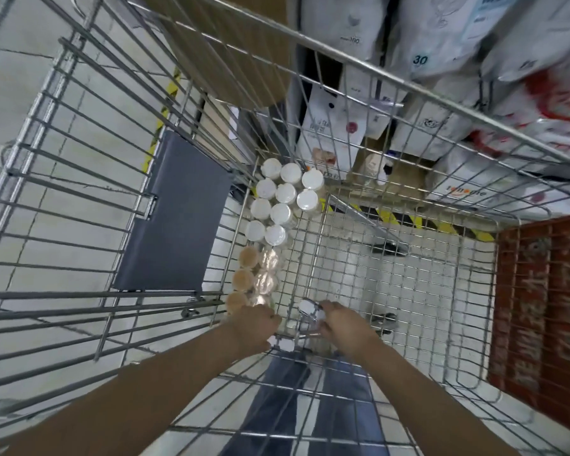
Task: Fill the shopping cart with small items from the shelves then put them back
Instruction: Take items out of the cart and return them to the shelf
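Both hands — left hand [256,327], right hand [339,324] — each grip white-capped bottles [306,309] low inside the cart [408,274].

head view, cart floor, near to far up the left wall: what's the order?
Left hand → tan-topped jars → white-lidded jars → white bags beyond the cart's far wall.

White bag [436,44]: the number "30" in dark digits.
Other bags and packets: print blurred, not readable.
Bottle caps: no text.
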Tool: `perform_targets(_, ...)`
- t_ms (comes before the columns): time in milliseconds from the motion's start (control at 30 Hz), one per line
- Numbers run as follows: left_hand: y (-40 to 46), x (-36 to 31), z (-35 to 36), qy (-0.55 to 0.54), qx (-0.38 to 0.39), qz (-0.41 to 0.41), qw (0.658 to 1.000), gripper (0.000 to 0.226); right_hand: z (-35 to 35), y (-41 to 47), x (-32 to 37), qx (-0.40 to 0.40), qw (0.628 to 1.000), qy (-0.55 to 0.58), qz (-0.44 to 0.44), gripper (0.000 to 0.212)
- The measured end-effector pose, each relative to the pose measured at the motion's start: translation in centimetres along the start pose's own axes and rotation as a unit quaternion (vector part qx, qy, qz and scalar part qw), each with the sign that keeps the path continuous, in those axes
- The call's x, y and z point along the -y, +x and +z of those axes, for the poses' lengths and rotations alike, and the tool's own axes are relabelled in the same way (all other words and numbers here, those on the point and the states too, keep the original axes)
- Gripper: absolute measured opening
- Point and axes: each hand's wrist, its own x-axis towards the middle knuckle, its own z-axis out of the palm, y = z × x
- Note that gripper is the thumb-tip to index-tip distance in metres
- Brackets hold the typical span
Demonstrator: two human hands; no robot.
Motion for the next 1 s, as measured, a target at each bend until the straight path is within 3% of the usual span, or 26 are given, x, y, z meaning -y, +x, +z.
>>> perform_targets(100, 1.3, -0.3, 0.8, 0.065, 0.022, 0.026, 0.997, 0.037, -0.8, -1.3, -1.2, -0.018, 0.999, 0.031, 0.03, 0.034)
perform_targets(400, 2.2, 0.1, 1.3, 0.114, 0.004, 0.047, 0.992, 0.028, -1.5, -3.9, -1.9, -0.065, 0.994, 0.066, 0.056, 0.033)
perform_targets(567, 0.4, -0.6, -1.6, -0.081, -0.096, -0.012, 0.992, 0.043, -3.2, -6.1, -1.6, -0.132, 0.977, 0.141, 0.092, 0.027)
perform_targets(667, -1.8, -1.5, -4.5, -0.275, -0.133, -0.031, 0.952, 0.037, -4.5, -8.4, -1.4, -0.192, 0.955, 0.198, 0.112, 0.025)
perform_targets(767, -4.5, -2.4, -7.8, -0.426, -0.194, -0.039, 0.883, 0.025, -6.0, -11.3, -1.0, -0.264, 0.915, 0.282, 0.122, 0.019)
perform_targets(933, -9.7, -5.0, -13.6, -0.579, -0.291, -0.029, 0.761, 0.029, -9.0, -17.2, 0.8, -0.373, 0.829, 0.403, 0.104, 0.019)
perform_targets(1000, -11.8, -6.5, -16.3, -0.591, -0.294, -0.009, 0.751, 0.026, -10.2, -19.3, 1.3, -0.4, 0.799, 0.439, 0.094, 0.02)
